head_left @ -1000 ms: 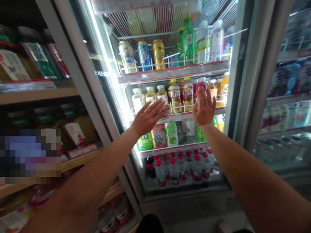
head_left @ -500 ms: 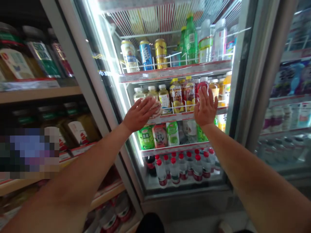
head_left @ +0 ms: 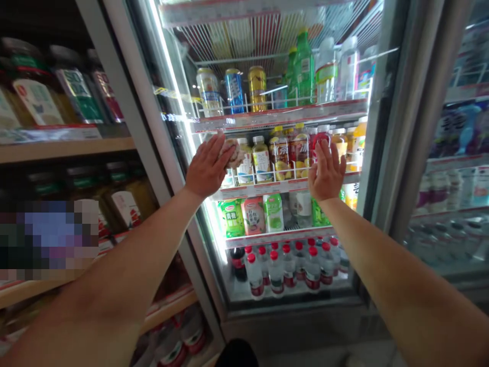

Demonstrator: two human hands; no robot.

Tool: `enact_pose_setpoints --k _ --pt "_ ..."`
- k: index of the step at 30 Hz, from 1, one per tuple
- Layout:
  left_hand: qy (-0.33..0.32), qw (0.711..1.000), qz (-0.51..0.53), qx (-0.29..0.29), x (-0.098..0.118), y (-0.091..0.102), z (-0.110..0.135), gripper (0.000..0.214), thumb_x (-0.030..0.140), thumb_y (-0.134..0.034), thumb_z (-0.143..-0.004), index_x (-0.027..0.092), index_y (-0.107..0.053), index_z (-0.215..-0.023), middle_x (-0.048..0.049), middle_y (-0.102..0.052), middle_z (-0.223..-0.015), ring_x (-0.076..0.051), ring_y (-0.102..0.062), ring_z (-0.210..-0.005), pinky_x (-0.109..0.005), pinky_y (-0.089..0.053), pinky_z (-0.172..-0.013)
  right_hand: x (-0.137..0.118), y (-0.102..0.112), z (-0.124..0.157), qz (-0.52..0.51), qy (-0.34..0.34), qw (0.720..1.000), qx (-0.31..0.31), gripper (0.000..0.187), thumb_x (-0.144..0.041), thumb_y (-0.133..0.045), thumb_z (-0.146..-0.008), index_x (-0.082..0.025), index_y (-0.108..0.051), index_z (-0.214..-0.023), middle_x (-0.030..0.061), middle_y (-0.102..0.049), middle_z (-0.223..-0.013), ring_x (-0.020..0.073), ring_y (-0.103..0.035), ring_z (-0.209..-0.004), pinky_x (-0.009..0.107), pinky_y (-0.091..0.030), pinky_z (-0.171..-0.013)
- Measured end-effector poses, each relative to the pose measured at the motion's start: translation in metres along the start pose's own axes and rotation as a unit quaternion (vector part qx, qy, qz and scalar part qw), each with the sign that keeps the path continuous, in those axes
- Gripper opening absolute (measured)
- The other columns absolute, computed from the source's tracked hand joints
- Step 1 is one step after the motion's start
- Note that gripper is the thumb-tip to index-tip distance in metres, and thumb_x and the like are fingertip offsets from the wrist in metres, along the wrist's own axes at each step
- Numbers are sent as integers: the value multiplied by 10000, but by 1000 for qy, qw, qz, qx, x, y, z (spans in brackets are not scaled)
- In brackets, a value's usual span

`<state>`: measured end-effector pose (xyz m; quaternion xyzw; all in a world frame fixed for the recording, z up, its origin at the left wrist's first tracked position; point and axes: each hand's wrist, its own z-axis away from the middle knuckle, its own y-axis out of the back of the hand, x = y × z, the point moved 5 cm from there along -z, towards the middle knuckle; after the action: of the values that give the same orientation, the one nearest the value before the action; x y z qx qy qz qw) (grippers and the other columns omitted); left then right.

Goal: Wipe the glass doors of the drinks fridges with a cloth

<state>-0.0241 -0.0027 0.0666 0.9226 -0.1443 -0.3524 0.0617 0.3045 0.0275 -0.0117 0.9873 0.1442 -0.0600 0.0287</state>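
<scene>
Cloth [head_left: 234,152], small, pale and crumpled, sits under the fingers of the left hand [head_left: 208,167], pressed flat on the glass door [head_left: 267,204] of a drinks fridge. That hand is spread wide over the cloth, up near the left side of the glass, level with the second shelf [head_left: 282,186]. The right hand [head_left: 325,172] is open too, fingers up, palm flat on the same glass further right. It holds nothing.

My guess is that the step in hand is wiping the glass, with the right hand just steadying the door. The next move would call for firm, even pushing on the cloth, sliding it across without letting it slip out from under the fingers.

Behind the glass stand cans [head_left: 235,90] and green bottles [head_left: 303,69] on the top shelf, juice bottles [head_left: 280,153] below, and water bottles with red caps [head_left: 290,265] at the bottom.

Most of the cloth is hidden by the fingers, so its shape is hard to tell. Glare on the glass hides some labels. Left of the fridge, dim wooden shelves [head_left: 61,148] hold jars, and one patch there is blurred out. Both arms are cut off at the picture's edge.
</scene>
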Motion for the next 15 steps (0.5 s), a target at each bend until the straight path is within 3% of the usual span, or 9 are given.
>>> enact_pose_setpoints --k 4,7,15 --pt "-22 1000 -5 -15 11 -7 8 524 239 -434 -1027 258 -419 -1550 -87 -368 -1652 -274 -241 -1568 -519 -289 -1267 1 -1 0 4 -4 1000 -15 609 -245 -370 -952 -216 -407 -1559 62 -437 -1624 232 -290 -1560 535 -230 -1258" --pt "-36 999 -9 -14 14 -8 11 492 240 -433 -1040 237 -437 -1532 -81 -342 -1666 -273 -245 -1567 -503 -284 -1271 3 -3 1 1 -1 1000 -13 629 -244 -373 -946 -224 -381 -1574 64 -429 -1630 234 -272 -1567 542 -211 -1263" --pt "-3 999 -2 -41 12 -3 11 473 285 -367 -1069 218 -436 -1532 -68 -353 -1662 -249 -252 -1567 -504 -269 -1279 4 -5 2 15 19 999 21 631 -246 -386 -942 -210 -387 -1571 79 -444 -1619 241 -326 -1545 531 -244 -1245"
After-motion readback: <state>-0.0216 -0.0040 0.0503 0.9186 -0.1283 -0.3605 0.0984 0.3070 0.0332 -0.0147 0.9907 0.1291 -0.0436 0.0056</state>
